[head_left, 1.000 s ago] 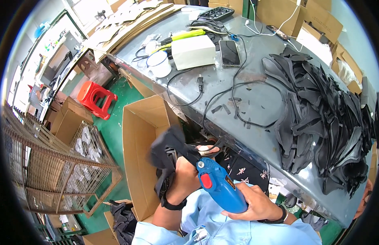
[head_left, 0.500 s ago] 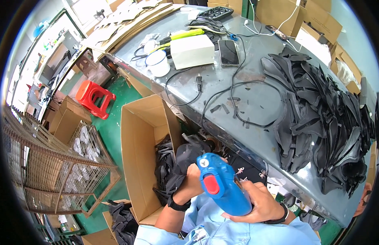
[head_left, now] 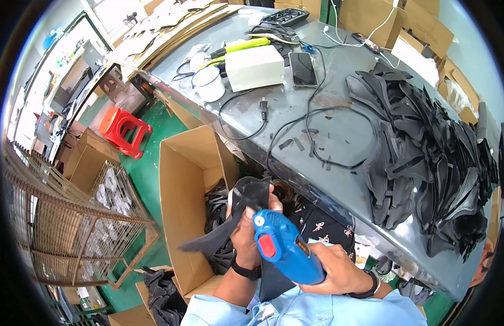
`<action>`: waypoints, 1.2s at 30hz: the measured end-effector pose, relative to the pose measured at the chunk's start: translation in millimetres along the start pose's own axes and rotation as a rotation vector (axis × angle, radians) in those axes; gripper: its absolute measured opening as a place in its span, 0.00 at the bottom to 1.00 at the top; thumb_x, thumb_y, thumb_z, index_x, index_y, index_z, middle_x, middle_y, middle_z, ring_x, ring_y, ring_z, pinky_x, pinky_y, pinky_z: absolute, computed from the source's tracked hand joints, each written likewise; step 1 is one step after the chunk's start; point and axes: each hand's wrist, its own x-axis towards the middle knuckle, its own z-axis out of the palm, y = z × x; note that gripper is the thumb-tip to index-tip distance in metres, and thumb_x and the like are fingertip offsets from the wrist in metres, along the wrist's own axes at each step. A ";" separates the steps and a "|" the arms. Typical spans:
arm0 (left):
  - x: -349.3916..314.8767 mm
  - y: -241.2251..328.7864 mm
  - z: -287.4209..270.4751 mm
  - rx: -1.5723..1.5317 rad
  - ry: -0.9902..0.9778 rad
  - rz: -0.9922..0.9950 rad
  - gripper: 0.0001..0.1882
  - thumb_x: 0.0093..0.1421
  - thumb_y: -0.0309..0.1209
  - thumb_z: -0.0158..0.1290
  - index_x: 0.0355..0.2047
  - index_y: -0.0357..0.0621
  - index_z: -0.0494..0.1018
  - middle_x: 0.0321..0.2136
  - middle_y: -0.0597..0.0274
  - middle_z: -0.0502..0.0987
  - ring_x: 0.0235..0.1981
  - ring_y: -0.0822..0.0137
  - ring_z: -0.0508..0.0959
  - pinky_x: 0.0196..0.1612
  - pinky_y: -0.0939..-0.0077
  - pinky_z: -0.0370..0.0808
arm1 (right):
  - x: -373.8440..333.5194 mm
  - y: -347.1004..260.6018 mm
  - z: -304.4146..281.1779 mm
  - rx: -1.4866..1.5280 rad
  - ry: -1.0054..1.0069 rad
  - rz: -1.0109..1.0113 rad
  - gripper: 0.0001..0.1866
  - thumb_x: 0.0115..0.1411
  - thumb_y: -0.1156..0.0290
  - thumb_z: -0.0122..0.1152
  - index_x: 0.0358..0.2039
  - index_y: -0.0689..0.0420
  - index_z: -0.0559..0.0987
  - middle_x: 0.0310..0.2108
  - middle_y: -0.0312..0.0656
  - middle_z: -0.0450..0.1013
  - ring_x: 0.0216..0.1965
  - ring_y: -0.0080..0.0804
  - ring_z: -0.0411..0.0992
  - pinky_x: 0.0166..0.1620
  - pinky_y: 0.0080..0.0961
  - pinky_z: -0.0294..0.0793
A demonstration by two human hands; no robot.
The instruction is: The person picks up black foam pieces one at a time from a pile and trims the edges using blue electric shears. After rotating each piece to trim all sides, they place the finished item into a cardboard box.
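My left hand (head_left: 243, 234) is closed on a black, curved, flexible piece (head_left: 253, 191), like thin foam or fabric, whose long tail hangs down to the left. My right hand (head_left: 340, 267) wraps round the body of a blue handheld power tool (head_left: 287, 247) with a red button on top. The tool's front end points toward the held piece and hides part of my left hand. Whether its tip touches the piece cannot be seen. Just left and below stands an open cardboard box (head_left: 178, 217) with similar black pieces (head_left: 218, 255) inside.
A grey table (head_left: 295, 122) carries a big heap of black pieces (head_left: 420, 163), a black cable with a plug (head_left: 263, 110), small scraps, a phone (head_left: 303, 69), a white box (head_left: 254, 68) and a white mug (head_left: 208, 84). A wire cage (head_left: 61, 223) and a red stool (head_left: 124, 130) stand to the left.
My left hand has raised and turned the black piece, which now spreads out above the box. The blue tool has shifted slightly left and down with my right hand.
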 end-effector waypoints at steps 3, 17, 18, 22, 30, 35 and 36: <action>-0.5 7.3 -2.6 -0.047 0.350 0.045 0.21 0.55 0.33 0.53 0.45 0.35 0.63 0.27 0.55 0.73 0.24 0.70 0.73 0.26 0.79 0.72 | -2.1 -0.5 1.3 0.049 -0.026 -0.018 0.34 0.43 0.64 0.70 0.47 0.65 0.65 0.25 0.49 0.74 0.26 0.44 0.76 0.30 0.31 0.75; -1.1 37.3 -0.8 0.281 0.023 0.029 0.17 0.55 0.27 0.55 0.45 0.36 0.68 0.26 0.58 0.76 0.22 0.74 0.75 0.23 0.85 0.71 | -12.3 0.8 -13.6 -0.176 -0.027 0.159 0.30 0.48 0.57 0.67 0.43 0.63 0.66 0.24 0.51 0.74 0.24 0.45 0.76 0.28 0.32 0.76; -1.1 37.0 -0.2 0.282 0.024 0.026 0.17 0.55 0.27 0.55 0.45 0.36 0.68 0.27 0.58 0.76 0.22 0.73 0.75 0.24 0.85 0.71 | -12.8 1.6 -13.0 -0.180 -0.026 0.162 0.30 0.48 0.58 0.68 0.43 0.63 0.66 0.24 0.50 0.74 0.24 0.45 0.76 0.28 0.32 0.76; -1.0 41.4 4.9 0.321 0.012 0.004 0.16 0.55 0.25 0.55 0.44 0.35 0.69 0.28 0.58 0.76 0.23 0.73 0.76 0.25 0.84 0.72 | -13.7 2.6 -12.1 -0.197 -0.010 0.141 0.30 0.48 0.59 0.68 0.44 0.63 0.66 0.24 0.50 0.74 0.24 0.44 0.76 0.28 0.32 0.76; 3.0 58.4 3.0 0.488 -0.093 -0.232 0.14 0.55 0.21 0.53 0.43 0.36 0.70 0.31 0.61 0.75 0.25 0.75 0.75 0.29 0.83 0.72 | -14.8 5.3 -11.4 -0.184 -0.025 0.128 0.30 0.47 0.60 0.68 0.44 0.63 0.66 0.24 0.49 0.74 0.24 0.44 0.76 0.28 0.31 0.75; 12.8 92.8 4.6 0.471 -0.101 -0.582 0.15 0.56 0.21 0.52 0.45 0.36 0.70 0.32 0.63 0.74 0.27 0.79 0.71 0.30 0.86 0.71 | -24.3 17.3 -13.0 -0.231 -0.034 0.123 0.33 0.43 0.58 0.73 0.42 0.65 0.68 0.25 0.46 0.74 0.24 0.38 0.77 0.27 0.26 0.75; 15.3 96.6 4.8 0.502 -0.122 -0.635 0.16 0.56 0.21 0.52 0.47 0.35 0.70 0.33 0.64 0.74 0.27 0.79 0.71 0.30 0.86 0.70 | -26.9 20.1 -12.9 -0.259 -0.040 0.122 0.33 0.43 0.58 0.72 0.42 0.65 0.68 0.25 0.46 0.75 0.25 0.38 0.77 0.27 0.27 0.75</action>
